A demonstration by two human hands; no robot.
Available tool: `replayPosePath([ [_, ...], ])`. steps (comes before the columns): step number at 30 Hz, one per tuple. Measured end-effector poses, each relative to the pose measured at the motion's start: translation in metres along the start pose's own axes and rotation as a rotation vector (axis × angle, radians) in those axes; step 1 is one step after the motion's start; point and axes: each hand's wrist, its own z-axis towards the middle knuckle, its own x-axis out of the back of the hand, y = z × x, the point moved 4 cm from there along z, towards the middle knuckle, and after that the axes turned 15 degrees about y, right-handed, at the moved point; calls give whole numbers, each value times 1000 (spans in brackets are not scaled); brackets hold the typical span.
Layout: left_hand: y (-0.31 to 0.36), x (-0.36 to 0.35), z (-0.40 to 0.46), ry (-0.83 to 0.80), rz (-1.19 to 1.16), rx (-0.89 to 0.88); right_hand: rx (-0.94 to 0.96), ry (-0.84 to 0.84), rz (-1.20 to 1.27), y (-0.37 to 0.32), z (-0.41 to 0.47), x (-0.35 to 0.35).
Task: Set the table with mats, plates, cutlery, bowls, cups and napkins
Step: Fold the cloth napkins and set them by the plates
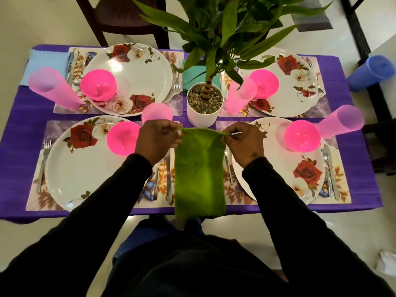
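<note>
- Green terry-cloth napkin (200, 174) hangs in front of the white potted plant (204, 103), top edge pinched at its corners by left hand (157, 139) and right hand (244, 142); not yet laid.
- Around the pot: four floral mats, four rose-print plates, pink bowls, pink cups, cutlery appear placed.
- Pale blue napkin (46, 65) far left of the pot, teal napkin (190, 75) just behind it.
- Judged: napkins remain for the near settings.

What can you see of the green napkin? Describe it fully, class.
The green napkin is a fuzzy, cloth-like rectangle, lime green and brighter down its middle. It hangs lengthwise between the two near place mats, its lower edge past the table's near edge. The left hand and right hand each pinch a top corner, pulling that edge taut.
</note>
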Motion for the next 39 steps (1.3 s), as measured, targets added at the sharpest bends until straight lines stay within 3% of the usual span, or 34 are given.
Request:
replayPosePath([
  [11,0,0,-7,91,-13,-49,30,33,8,2,-3,-1],
  [18,-43,12,-60,36,-32,202,275,-66,-32,20,-45,11],
  [25,-103,6,-102,-16,50,372,371,-327,-331,72,-85,-6],
  [30,-126,3,-101,-80,249,265,373,-464,-515,88,-103,-19],
  [39,-121,-5,-101,-146,405,196,438,-498,-665,92,-112,-26],
])
